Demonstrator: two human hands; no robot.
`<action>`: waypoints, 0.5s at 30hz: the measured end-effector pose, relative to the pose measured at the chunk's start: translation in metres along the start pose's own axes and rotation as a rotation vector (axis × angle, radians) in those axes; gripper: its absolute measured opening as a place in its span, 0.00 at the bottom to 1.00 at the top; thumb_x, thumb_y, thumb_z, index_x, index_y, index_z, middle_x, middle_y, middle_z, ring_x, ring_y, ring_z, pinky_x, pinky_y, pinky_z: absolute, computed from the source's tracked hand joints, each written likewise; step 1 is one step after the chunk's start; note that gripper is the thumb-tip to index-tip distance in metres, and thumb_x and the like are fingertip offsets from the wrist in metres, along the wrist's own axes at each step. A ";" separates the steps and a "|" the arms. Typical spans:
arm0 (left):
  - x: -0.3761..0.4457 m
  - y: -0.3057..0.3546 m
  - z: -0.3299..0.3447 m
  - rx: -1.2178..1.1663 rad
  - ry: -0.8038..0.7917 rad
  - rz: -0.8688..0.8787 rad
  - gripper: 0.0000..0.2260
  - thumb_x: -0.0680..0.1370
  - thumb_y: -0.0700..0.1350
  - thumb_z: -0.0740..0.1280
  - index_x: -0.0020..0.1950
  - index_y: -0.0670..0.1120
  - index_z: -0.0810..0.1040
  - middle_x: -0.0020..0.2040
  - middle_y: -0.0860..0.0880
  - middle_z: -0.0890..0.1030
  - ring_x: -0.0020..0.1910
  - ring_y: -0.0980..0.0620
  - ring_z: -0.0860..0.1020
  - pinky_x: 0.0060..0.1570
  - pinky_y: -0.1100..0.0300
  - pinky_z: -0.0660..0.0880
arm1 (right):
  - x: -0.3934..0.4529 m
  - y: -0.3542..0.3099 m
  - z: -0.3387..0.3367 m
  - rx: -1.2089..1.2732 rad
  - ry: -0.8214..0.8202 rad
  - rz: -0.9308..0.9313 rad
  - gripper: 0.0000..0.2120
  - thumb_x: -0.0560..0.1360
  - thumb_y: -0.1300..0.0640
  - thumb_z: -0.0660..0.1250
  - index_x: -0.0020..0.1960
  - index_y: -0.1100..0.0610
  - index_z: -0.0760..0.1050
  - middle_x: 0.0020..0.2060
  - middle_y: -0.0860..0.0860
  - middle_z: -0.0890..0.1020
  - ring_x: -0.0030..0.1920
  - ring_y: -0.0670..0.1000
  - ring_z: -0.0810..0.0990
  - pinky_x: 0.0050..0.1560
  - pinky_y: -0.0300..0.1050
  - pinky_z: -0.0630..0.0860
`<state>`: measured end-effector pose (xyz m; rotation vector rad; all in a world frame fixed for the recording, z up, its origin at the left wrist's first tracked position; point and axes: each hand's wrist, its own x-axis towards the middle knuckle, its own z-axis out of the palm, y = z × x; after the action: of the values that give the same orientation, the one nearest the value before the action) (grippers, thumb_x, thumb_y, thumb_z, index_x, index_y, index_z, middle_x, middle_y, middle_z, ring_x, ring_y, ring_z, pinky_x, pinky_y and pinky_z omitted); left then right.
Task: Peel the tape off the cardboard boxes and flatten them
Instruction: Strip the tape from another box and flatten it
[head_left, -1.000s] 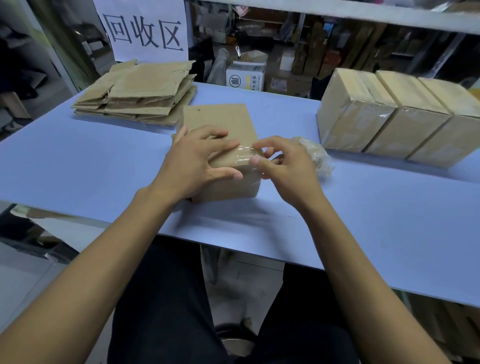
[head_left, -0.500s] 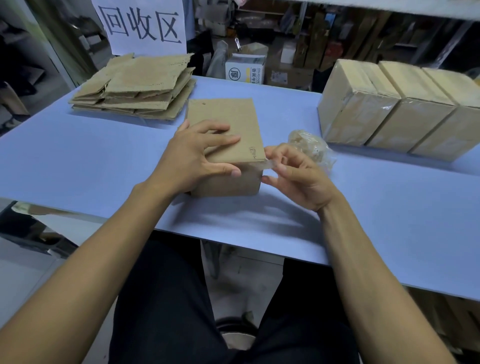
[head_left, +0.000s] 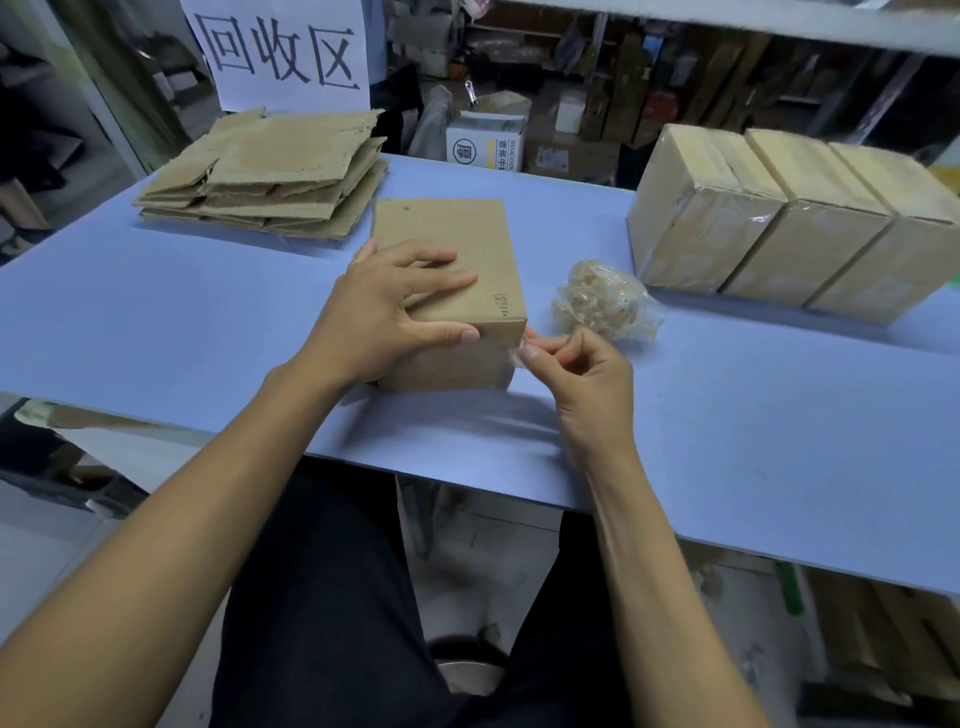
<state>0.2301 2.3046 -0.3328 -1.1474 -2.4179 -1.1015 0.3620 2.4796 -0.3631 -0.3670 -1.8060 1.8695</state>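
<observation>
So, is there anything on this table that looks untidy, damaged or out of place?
Nothing looks wrong. The crumpled wad of clear tape beside the box being worked on is just peeled waste. The flattened stack has ragged, uneven edges. The left hand steadies the box; the right hand pinches a tape strip at its corner.

Rightmost tan taped cardboard box (head_left: 904, 228) at 2 o'clock cut by right edge. Brown cardboard box (head_left: 447, 291) centre: left near corner hidden under left hand (head_left: 384, 312). Clear tape strip (head_left: 519, 349) in right hand (head_left: 582, 374) barely discernible.
</observation>
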 end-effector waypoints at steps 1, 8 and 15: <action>0.000 0.000 0.000 0.006 0.005 0.004 0.31 0.65 0.69 0.68 0.63 0.55 0.82 0.65 0.62 0.74 0.67 0.65 0.68 0.69 0.71 0.46 | 0.002 -0.001 -0.002 -0.080 -0.024 -0.025 0.19 0.73 0.70 0.71 0.33 0.58 0.65 0.37 0.53 0.85 0.54 0.47 0.85 0.54 0.39 0.78; -0.001 0.003 -0.002 -0.046 -0.027 -0.042 0.31 0.65 0.69 0.68 0.63 0.55 0.81 0.67 0.58 0.76 0.70 0.60 0.69 0.75 0.52 0.49 | 0.012 -0.006 -0.012 -0.229 -0.174 -0.037 0.15 0.73 0.70 0.71 0.36 0.57 0.68 0.36 0.51 0.82 0.54 0.48 0.85 0.57 0.47 0.78; -0.002 0.005 -0.004 -0.043 -0.022 -0.051 0.31 0.64 0.69 0.69 0.63 0.57 0.80 0.65 0.59 0.75 0.66 0.65 0.69 0.76 0.43 0.53 | 0.000 -0.012 -0.002 -0.054 -0.115 0.131 0.12 0.76 0.66 0.70 0.49 0.58 0.67 0.39 0.49 0.73 0.40 0.44 0.77 0.55 0.55 0.82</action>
<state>0.2348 2.3029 -0.3285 -1.1219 -2.4646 -1.1677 0.3646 2.4809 -0.3509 -0.4138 -1.9546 1.9698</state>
